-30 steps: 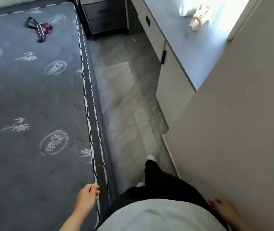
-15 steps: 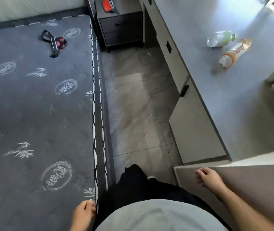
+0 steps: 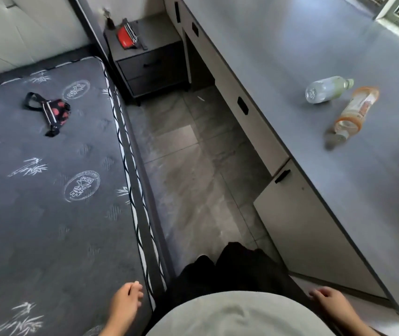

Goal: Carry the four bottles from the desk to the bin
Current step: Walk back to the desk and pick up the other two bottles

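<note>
Two bottles lie on their sides on the grey desk (image 3: 290, 69) at the right. One is a clear bottle with a pale green cap (image 3: 327, 89); the other, just nearer me and almost touching it, is an orange-labelled bottle (image 3: 354, 110). My left hand (image 3: 125, 304) hangs at the bottom, over the edge of the mattress, holding nothing, fingers loosely curled. My right hand (image 3: 329, 304) is low at the bottom right beside the desk's near end, also holding nothing. Both hands are far from the bottles. No bin is in view.
A dark mattress (image 3: 48, 190) fills the left, with a small black and red bag (image 3: 52, 112) on it. A narrow tiled floor strip (image 3: 188, 178) runs between bed and desk cabinets. A dark nightstand (image 3: 150, 61) with a red object stands at the far end.
I have moved forward along the aisle; the desk and bottles are closer and larger. My right hand has dropped from the white panel's edge to my side.
</note>
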Action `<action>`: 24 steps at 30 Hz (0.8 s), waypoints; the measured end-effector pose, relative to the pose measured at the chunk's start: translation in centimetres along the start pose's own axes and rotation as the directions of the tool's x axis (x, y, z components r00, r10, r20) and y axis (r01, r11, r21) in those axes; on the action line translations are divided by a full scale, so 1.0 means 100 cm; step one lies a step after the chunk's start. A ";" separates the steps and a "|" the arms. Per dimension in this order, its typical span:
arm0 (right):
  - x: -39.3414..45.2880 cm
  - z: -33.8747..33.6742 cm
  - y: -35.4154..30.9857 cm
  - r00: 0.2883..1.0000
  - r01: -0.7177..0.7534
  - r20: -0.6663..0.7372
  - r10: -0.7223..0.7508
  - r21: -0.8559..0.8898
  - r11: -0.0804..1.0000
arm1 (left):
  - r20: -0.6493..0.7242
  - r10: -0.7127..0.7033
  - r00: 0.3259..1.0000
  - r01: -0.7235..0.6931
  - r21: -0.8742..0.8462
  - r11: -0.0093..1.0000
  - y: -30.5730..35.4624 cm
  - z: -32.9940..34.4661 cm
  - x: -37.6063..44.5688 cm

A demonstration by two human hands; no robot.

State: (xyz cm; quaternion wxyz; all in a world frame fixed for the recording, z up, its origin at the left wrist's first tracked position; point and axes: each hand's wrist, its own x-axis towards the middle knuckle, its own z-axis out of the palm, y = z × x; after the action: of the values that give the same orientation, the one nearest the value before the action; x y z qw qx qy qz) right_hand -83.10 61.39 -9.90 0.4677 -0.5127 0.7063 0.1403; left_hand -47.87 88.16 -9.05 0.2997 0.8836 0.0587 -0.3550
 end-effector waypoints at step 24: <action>0.099 -0.059 -0.277 0.976 0.204 -0.104 -0.191 0.130 0.970 | 0.153 0.031 0.988 -0.051 0.132 0.990 0.274 0.045 0.201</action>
State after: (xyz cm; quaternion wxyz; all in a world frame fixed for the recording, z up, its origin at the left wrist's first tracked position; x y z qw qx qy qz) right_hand -62.77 39.46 -7.01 0.4816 -0.5522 0.6803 0.0196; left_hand -26.90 61.11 -11.54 0.2500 0.8735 -0.0066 -0.4177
